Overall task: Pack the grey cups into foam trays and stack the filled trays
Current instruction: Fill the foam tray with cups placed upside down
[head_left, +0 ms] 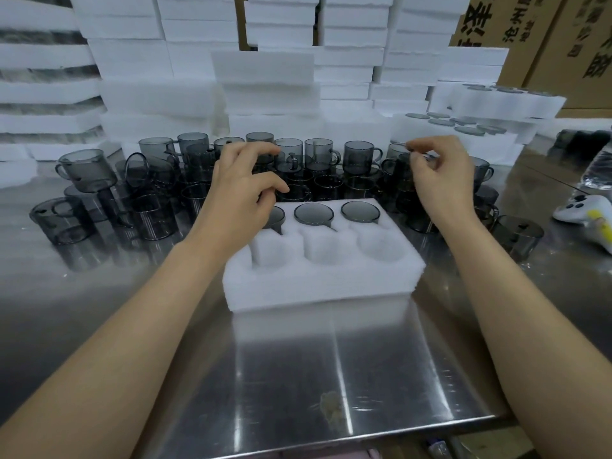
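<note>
A white foam tray (318, 276) lies on the steel table in front of me. Its back row holds three grey cups (313, 213) upside down, and the three front pockets (323, 248) are bare. Behind it stands a crowd of loose grey cups (359, 157), some stacked. My left hand (240, 190) hovers over the tray's back left corner with its fingers loosely curled and nothing in them. Further right, my right hand (440, 175) reaches over the cups, and its thumb and forefinger pinch the rim of a grey cup (402, 173).
Tall stacks of white foam trays (265, 84) wall off the back. Filled trays (463, 127) are stacked at the back right, with cardboard boxes (536, 34) behind them. A white controller (583, 210) lies at the right edge. The table's near edge (364, 432) runs below.
</note>
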